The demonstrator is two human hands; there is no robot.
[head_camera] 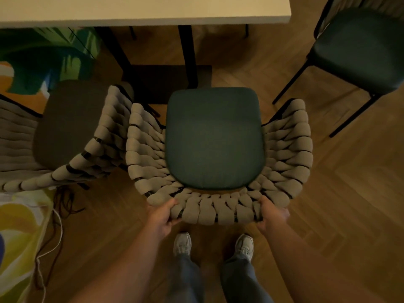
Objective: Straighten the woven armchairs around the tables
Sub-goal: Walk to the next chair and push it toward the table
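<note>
Head cam: both hands closed on the back rim of the woven armchair (215, 154), left grip (160, 216) at its left rear corner, right grip (272, 214) at the right. Green seat faces the table (140, 12); second woven armchair (72, 136) touches its left armrest.

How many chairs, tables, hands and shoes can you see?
Chairs: 3 (middle chair, left chair, right chair)
Tables: 1 (table)
Hands: 2 (left hand, right hand)
Shoes: 2 (left shoe, right shoe)
Total: 8
</note>
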